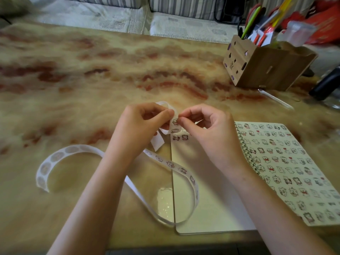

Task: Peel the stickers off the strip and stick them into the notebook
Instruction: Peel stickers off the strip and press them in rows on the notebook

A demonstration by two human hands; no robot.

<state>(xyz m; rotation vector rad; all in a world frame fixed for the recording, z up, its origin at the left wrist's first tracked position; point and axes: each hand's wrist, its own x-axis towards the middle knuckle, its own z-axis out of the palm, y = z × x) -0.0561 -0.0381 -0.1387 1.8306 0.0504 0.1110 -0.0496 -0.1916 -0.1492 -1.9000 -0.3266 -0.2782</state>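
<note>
**Surface** (92,70): glossy, marbled in cream and rust-red.

**Strip** (173,165): long white backing tape. Its upper end is raised above the notebook's top left corner, between both hands. The rest trails down in loose loops on the surface and over the notebook's left edge. Some cartoon stickers are still on the stretch nearer the hands.

**Left hand** (139,126): fingers curled, thumb and fingers pinching the raised strip.

**Right hand** (207,129): thumb and forefinger pressed together on the rim of a sticker (175,122) on the strip. The blur leaves it unclear whether the edge has lifted.

**Notebook** (211,199): spiral-bound, lying open at the near edge of the surface. The blank cream page is on the left and the cartoon-printed cover is folded out to the right. A few stuck stickers (181,137) sit at the page's top left.

**Pen holder** (266,69): wooden box with cut-outs, at the far right, full of pens.
</note>
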